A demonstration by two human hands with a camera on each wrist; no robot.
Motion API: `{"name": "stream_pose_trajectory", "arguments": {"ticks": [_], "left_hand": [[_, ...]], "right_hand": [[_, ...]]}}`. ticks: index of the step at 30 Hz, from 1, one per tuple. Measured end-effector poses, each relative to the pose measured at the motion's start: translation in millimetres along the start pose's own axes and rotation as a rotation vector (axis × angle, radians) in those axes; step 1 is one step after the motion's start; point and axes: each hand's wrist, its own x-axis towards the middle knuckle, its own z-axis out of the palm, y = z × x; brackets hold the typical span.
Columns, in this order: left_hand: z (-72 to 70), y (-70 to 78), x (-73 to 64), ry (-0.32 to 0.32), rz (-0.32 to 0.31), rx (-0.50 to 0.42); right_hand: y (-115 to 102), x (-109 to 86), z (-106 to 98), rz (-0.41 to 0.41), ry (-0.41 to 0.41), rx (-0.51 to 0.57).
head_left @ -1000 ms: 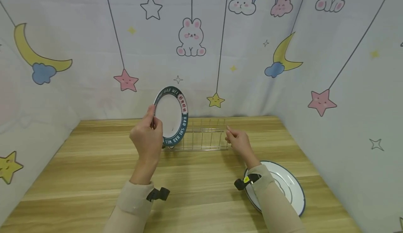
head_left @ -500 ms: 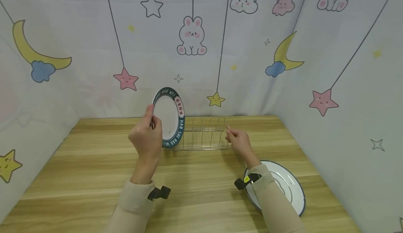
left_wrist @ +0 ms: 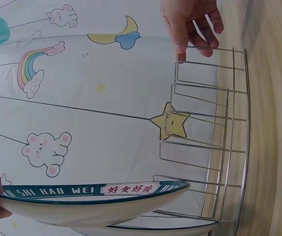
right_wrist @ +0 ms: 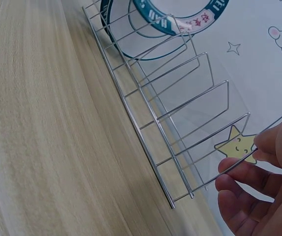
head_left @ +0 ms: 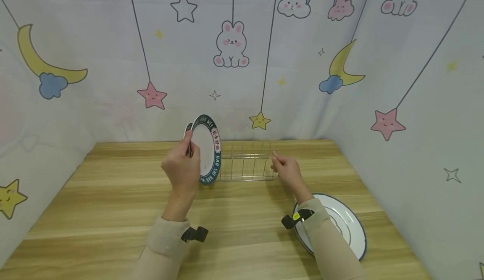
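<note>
My left hand (head_left: 181,166) grips the edge of a white plate (head_left: 206,151) with a teal lettered rim, held upright and tilted over the left end of a wire dish rack (head_left: 247,180). Behind it, a second plate (left_wrist: 165,224) stands in the rack's far-left slots in the left wrist view, mostly hidden by the held one. At the opposite end, my right hand (head_left: 288,171) pinches the rack's last wire loop (right_wrist: 236,164) between thumb and fingers. The held plate's lower edge overlaps the rack wires in the head view.
A larger white plate (head_left: 353,225) with a blue rim lies flat on the wooden table (head_left: 242,229) at right, partly under my right forearm. A printed cloth (head_left: 295,103) hangs close behind the rack and along both sides.
My left hand has lowered the plate slightly and turned it more edge-on, and the rim of the plate behind now shows at its left. My right hand stays on the rack's end.
</note>
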Motion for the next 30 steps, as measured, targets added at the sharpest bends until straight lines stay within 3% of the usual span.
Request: {"name": "stream_pose_trajectory", "arguments": {"ticks": [8, 12, 18, 30], "left_hand": [[2.7, -0.9, -1.4, -0.07, -0.003, -0.019], [4.2, -1.2, -2.8, -0.139, -0.046, -0.041], [7.5, -10.0, -18.7, -0.209, -0.099, -0.028], [5.7, -7.3, -14.4, -0.345, -0.21, -0.091]], "right_hand": [[0.3, 0.0, -0.8, -0.009, -0.004, 0.0], [1.4, 0.3, -1.2, -0.009, -0.003, -0.007], [1.2, -3.8, 1.9, 0.003, -0.025, -0.003], [-3.0, -5.9, -0.7, 0.007, -0.027, -0.01]]}}
